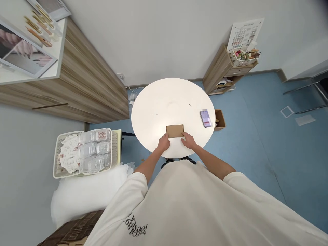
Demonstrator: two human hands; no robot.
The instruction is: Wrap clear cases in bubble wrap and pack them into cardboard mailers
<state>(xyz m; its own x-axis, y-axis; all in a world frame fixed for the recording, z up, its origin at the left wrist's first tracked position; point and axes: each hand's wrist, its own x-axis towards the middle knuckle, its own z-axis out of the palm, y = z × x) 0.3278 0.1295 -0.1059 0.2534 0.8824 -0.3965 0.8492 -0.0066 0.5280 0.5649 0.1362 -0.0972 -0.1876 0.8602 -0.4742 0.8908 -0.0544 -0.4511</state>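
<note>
A small flat brown cardboard box (175, 131) lies near the front edge of the round white table (164, 99). My left hand (164, 141) grips its near left corner, the fingers at the side. At the near right corner my right hand (188, 140) holds it the same way. The box appears closed, with its long side toward me. To the right on the table lies a purple rectangular item (205, 118), blurred by pixelation.
White baskets (56, 153) with clear plastic packs and cards stand at left, above a white plastic-wrapped bundle (84, 194). A wooden cabinet (94, 65) rises at back left. A brown bin (220, 119) is beside the table, and a small drawer unit (217, 70) stands behind.
</note>
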